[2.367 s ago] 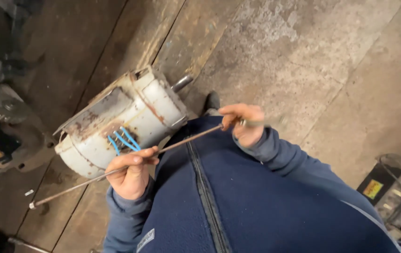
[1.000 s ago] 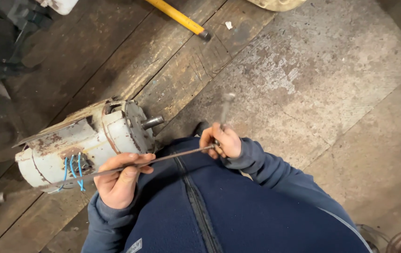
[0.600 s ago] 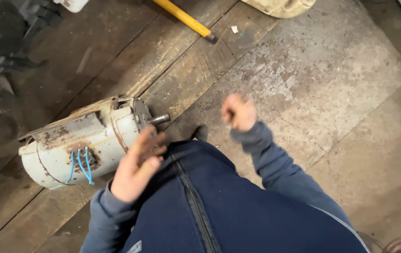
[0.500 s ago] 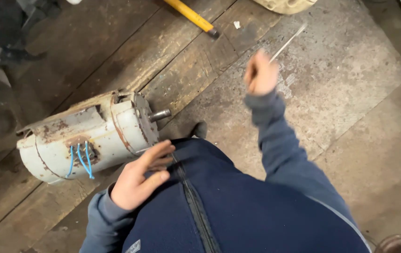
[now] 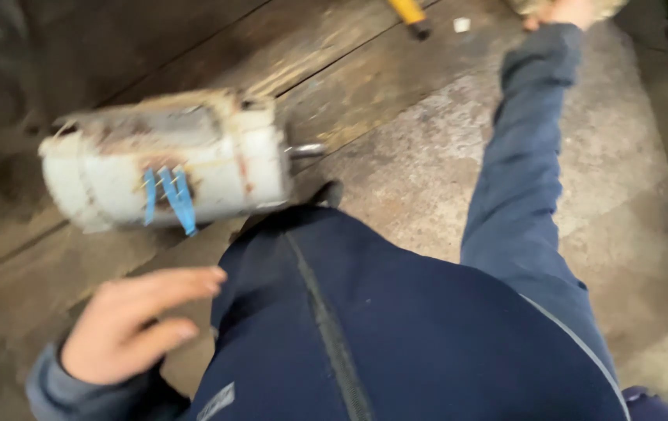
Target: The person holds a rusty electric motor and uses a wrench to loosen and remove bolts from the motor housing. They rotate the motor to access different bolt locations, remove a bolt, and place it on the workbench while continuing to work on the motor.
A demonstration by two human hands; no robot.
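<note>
The right hand (image 5: 572,11) has swung far out from the body since a moment ago, when it was raised over the concrete with the thin rod; now the blue-sleeved arm is stretched full length toward the top edge of the view, and the hand is cut off there, so I cannot tell how far it is closed or whether it has hold of anything. The rod itself is not to be seen. The left hand (image 5: 127,327) has come off the chest and hangs low at the left, loosely open, fingers out and slightly curled, holding nothing. The worn white cylindrical electric motor (image 5: 166,168), rust-stained with short blue wires (image 5: 168,196) hanging from its side, lies on its side on the dark wooden floor planks (image 5: 193,47), just ahead of the dark blue zipped jacket, with its short metal shaft (image 5: 306,150) pointing right toward the grey concrete floor (image 5: 412,156). The motor is well apart from both hands. A yellow-handled tool (image 5: 410,13) lies near the top edge, left of the outstretched hand.
</note>
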